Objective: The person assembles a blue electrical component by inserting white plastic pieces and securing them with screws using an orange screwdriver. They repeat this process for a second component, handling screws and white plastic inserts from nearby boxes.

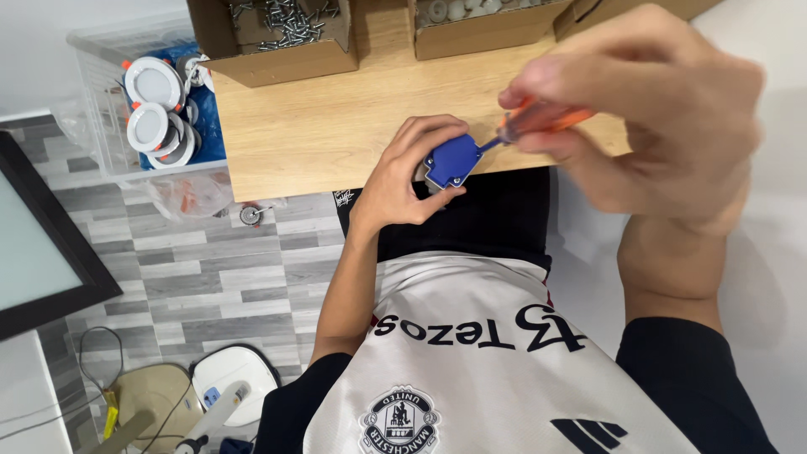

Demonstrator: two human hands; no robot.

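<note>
The left hand [403, 181] holds a small blue plastic box [452, 160] at the near edge of the wooden surface [319, 126]. The right hand [647, 109], fingers closed round an orange screwdriver [538, 122], pokes its tip into the box. The tip could slip off and jab a finger.

Light wood surface [319, 134]: cardboard box w/ screws [282, 34] beyond left hand [403, 181]; 2nd cardboard box w/ white parts [479, 25] beyond right hand [664, 118], both at far edge.
</note>
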